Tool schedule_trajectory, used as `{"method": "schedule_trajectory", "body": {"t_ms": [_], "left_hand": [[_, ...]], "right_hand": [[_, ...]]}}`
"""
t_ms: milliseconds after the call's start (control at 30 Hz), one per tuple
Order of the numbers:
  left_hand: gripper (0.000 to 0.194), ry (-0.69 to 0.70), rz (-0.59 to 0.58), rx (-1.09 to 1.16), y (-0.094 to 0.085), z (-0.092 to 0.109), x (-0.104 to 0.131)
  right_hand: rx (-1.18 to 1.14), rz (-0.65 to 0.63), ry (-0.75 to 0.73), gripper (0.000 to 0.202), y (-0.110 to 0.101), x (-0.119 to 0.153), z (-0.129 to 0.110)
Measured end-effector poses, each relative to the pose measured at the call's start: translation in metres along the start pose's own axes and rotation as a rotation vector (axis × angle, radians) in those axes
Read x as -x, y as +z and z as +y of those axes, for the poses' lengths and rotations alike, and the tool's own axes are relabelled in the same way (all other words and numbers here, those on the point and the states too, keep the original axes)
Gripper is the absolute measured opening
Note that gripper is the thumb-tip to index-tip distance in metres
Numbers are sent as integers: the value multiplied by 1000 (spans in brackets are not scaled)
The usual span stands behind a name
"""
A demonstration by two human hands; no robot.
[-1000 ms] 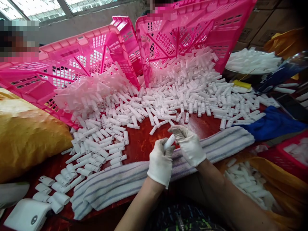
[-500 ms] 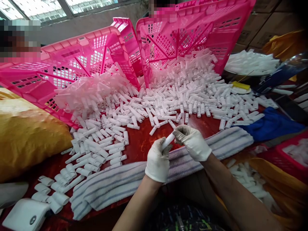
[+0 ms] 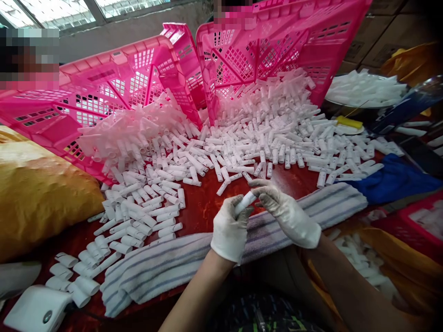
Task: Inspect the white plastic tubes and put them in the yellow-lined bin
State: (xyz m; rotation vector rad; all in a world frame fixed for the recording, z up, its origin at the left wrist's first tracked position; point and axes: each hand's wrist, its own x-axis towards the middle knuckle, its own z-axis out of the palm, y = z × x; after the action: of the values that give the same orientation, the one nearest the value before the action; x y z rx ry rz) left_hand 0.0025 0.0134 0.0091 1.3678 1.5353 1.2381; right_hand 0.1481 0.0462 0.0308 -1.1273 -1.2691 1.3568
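My left hand [image 3: 230, 230], in a white glove, is closed around a short white tube [image 3: 245, 203] that tilts up to the right. My right hand [image 3: 285, 210], gloved too, has its fingers stretched out and loosened at the tube's upper end; whether a fingertip still touches it I cannot tell. Ahead of both hands a large heap of similar white tubes [image 3: 242, 147] covers the red table [image 3: 204, 207], and several carry dark marks. Beneath my wrists a rolled striped towel [image 3: 155, 267] runs along the table's front edge.
Two pink perforated crates [image 3: 117, 87] lie tipped with tubes spilling out. At left are a yellow sack [image 3: 44, 193] and a white box-shaped device [image 3: 38, 309]. On the right are a blue cloth [image 3: 391, 182], a yellow object [image 3: 349, 122] and a heaped plate [image 3: 360, 103].
My right hand has loosened from the tube's upper end; its fingers have straightened and its wrist has shifted right and down. The left hand still holds the tube.
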Motion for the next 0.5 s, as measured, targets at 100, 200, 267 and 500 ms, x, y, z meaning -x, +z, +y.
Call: {"method": "schedule_trajectory", "body": {"t_ms": [100, 200, 267, 500], "left_hand": [[26, 36, -11, -12, 7, -3, 0], [24, 29, -85, -28, 15, -1, 4], [26, 56, -145, -58, 18, 0, 7], [44, 221, -120, -582, -66, -33, -48]], "right_hand": [[-42, -35, 21, 29, -1, 4, 4], [-50, -81, 99, 33, 3, 5, 6], [-36, -81, 153, 37, 1, 4, 5], [679, 500, 188, 30, -117, 32, 0]]}}
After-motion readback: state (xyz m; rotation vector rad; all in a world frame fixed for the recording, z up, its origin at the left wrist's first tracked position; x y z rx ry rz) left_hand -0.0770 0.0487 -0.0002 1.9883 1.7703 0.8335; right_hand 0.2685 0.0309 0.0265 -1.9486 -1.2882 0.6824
